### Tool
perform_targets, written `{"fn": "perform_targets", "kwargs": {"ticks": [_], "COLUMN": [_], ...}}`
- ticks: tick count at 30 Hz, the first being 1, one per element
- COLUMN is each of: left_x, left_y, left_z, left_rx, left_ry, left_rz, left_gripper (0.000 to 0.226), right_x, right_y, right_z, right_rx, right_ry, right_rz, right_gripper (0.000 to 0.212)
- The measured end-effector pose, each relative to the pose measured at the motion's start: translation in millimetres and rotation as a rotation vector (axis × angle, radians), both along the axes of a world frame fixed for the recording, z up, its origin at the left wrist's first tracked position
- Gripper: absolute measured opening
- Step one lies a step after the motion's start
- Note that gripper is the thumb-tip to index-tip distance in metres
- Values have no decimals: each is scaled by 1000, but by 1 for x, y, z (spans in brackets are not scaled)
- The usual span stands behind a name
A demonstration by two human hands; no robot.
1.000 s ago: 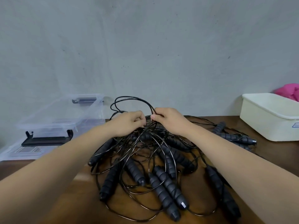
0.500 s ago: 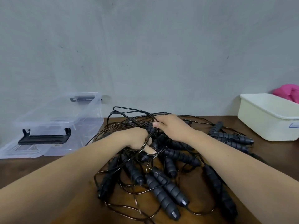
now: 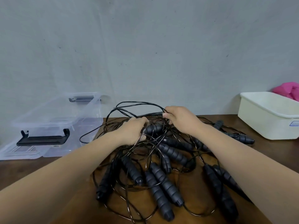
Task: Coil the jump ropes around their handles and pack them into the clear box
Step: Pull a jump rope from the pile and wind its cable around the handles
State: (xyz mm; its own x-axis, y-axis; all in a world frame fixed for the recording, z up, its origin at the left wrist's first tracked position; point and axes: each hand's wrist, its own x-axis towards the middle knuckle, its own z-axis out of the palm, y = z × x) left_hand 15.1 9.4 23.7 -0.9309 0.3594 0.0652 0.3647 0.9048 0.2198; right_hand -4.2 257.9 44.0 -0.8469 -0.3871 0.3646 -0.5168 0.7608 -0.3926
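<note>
**Head view.** Compared with half a second earlier, the left hand (image 3: 134,131) has shifted farther up the pile, and its fingers now curl around a black handle (image 3: 153,128) and nearby cords. The right hand (image 3: 181,120) has risen, its fingers (image 3: 167,115) pinching a cord loop (image 3: 137,103) lifted above the heap. The jump ropes (image 3: 161,167) lie tangled and uncoiled on the brown table (image 3: 267,151), with cords crossing over the handles. The clear box (image 3: 53,120) stands at left, apart from the pile. A white tub (image 3: 267,117) and a pink bundle (image 3: 288,90) sit at right.
</note>
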Motion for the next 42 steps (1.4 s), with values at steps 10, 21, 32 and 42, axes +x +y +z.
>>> {"fn": "perform_targets", "kwargs": {"ticks": [10, 21, 32, 42], "left_x": [-2, -6, -11, -17], "left_y": [-9, 33, 51, 29], "left_z": [25, 8, 1, 4], "left_rx": [340, 599, 394, -40], "left_ry": [-344, -89, -43, -155], "left_rz": [-48, 24, 86, 13], "left_gripper": [53, 17, 67, 29], "right_x": [0, 4, 11, 8], "right_y": [-4, -22, -6, 7], "right_z": [10, 15, 29, 38], "right_rx": [-188, -135, -330, -445], "right_ry": [109, 16, 30, 62], "right_rz": [-64, 95, 65, 47], "right_gripper": [28, 23, 21, 22]}}
